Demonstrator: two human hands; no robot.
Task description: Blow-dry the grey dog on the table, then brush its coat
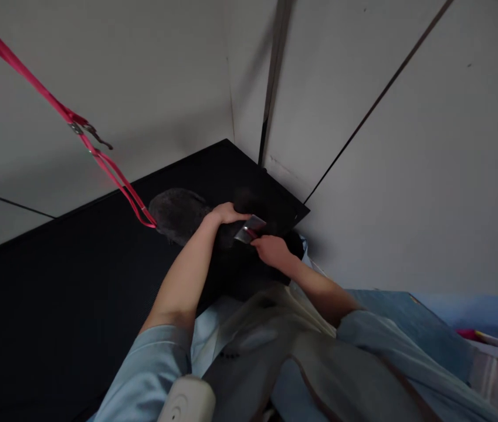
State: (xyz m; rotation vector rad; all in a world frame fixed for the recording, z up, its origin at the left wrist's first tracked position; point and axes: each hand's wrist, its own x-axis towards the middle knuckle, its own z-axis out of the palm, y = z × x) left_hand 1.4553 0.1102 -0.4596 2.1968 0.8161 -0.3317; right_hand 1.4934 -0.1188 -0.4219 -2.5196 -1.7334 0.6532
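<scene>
Covering the front: a grey apron [341, 369] hung nearest.
Right hand [273, 251]: pinched a metal tool [250, 228].
Left hand [227, 214]: lay between tool and animal [176, 215], fingers partly hidden; its grip could not be told.
Animal: was dark grey, furry, on the black table [55, 293].
Strap [61, 109]: was pink, its loop meeting the animal's end away from the hands.
Walls [407, 176]: stood pale behind the table.

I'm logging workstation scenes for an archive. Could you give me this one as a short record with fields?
Animal: dark grey furry animal on a flat black tabletop
Left hand: at the animal's fur, grip unclear
Right hand: holds a silver flat metal tool
Strap: pinkish-red strap slants down to the animal; whether it encircles it is unclear
</scene>
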